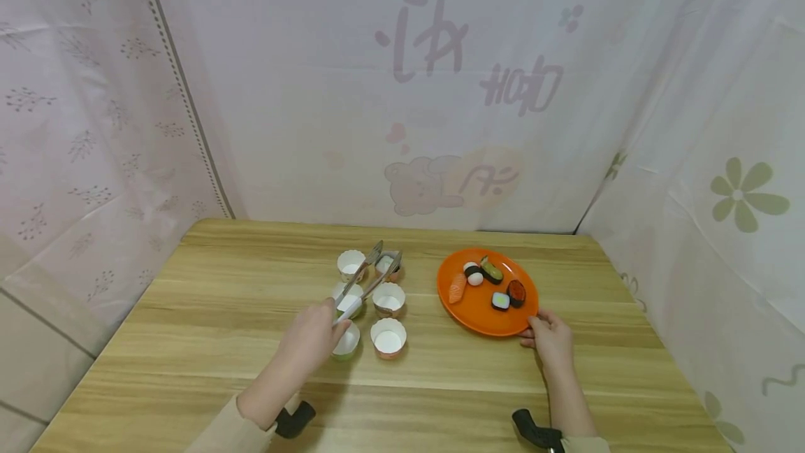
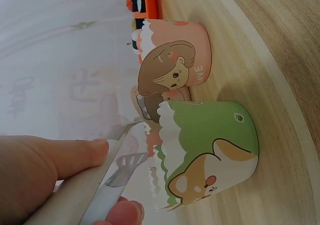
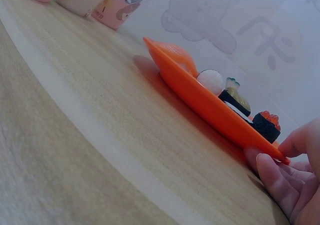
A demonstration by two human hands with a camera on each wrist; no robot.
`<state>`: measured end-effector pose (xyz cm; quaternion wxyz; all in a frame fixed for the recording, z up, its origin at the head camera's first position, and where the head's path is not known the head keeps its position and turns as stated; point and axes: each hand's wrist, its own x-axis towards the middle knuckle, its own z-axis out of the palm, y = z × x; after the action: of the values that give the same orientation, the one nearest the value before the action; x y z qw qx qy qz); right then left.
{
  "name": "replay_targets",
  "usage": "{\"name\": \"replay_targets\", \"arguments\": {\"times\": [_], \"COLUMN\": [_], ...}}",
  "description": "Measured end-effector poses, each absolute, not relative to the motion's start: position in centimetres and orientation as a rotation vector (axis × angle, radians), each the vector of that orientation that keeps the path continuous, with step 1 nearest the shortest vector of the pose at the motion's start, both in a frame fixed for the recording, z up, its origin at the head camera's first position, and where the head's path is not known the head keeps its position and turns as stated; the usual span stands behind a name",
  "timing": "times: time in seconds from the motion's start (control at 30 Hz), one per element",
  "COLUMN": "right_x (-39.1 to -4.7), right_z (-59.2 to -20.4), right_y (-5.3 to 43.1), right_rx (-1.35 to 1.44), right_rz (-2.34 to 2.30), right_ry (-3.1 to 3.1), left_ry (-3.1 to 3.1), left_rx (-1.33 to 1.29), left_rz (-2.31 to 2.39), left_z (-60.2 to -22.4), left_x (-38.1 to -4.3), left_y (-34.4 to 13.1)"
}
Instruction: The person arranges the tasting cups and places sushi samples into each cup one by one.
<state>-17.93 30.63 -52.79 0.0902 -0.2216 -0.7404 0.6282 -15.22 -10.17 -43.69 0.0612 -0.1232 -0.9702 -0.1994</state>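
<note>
My left hand [image 1: 309, 338] grips metal tongs [image 1: 375, 255] with pale handles, thumb along one handle in the left wrist view. Their arms stand apart, the tips over the far right paper cup [image 1: 388, 277], which has a small pale piece inside. On the right, my right hand [image 1: 552, 344] pinches the near right rim of an orange plate [image 1: 470, 310]. Toy sushi lies on it: a salmon piece [image 1: 457, 289], a white piece with a black band [image 1: 474, 273], a green-topped one [image 1: 491, 270], a roe one [image 1: 516, 293] and a small roll [image 1: 500, 300].
Several paper cups stand in two columns, among them a green one [image 2: 215, 150] and a pink one [image 2: 175, 55] under or beside the tongs. The wooden table [image 1: 440, 397] ends at a printed curtain [image 1: 314, 89] behind and at both sides.
</note>
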Motion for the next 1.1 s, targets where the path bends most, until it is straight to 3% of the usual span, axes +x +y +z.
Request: {"name": "replay_targets", "arguments": {"times": [1.1], "right_x": [-17.8], "right_z": [-52.7], "right_y": [30.7], "right_rx": [-0.626], "right_rz": [1.871], "right_ry": [-2.228], "left_ry": [-2.937], "left_rx": [-0.361], "left_rz": [-0.684], "left_z": [-42.3], "left_x": [-14.9], "left_y": [-9.6]}}
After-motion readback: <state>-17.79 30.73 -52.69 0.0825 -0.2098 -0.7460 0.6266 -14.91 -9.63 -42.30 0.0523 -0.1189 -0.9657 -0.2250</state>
